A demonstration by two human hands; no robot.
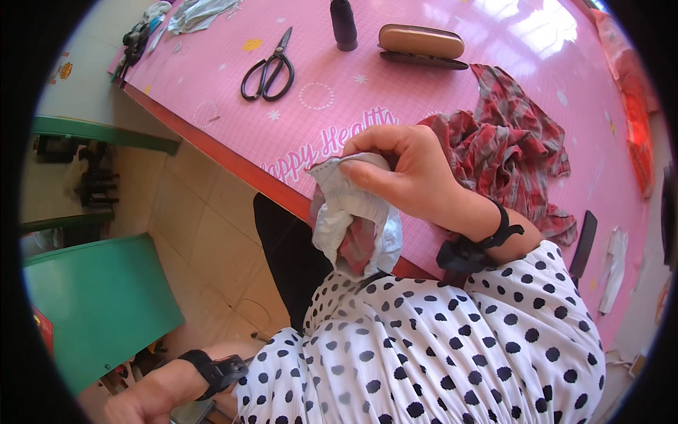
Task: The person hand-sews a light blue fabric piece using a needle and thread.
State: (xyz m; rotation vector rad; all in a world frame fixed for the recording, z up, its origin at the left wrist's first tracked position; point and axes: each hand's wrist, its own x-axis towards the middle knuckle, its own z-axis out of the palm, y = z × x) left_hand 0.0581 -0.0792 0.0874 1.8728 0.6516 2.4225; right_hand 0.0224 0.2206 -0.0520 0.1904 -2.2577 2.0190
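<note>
My right hand [417, 169] is closed in a pinch, thumb against bent fingers, on the upper edge of a piece of white cloth [364, 201]. The cloth hangs down over the table's near edge toward my lap, and red-grey plaid fabric shows in its lower part. Just right of this hand, a crumpled red-and-grey plaid cloth [505, 152] is heaped on the table. My left hand [131, 408] is low at the far left, away from the table; its fingers are mostly cut off by the dark rim of the view.
On the pink patterned table cover [212, 78] lie black-handled scissors [268, 74], a dark spool-like cylinder [344, 25] and a brown case [421, 44]. A black comb-like strip [584, 244] and a white scrap [614, 268] are at right. A green panel [106, 304] stands lower left.
</note>
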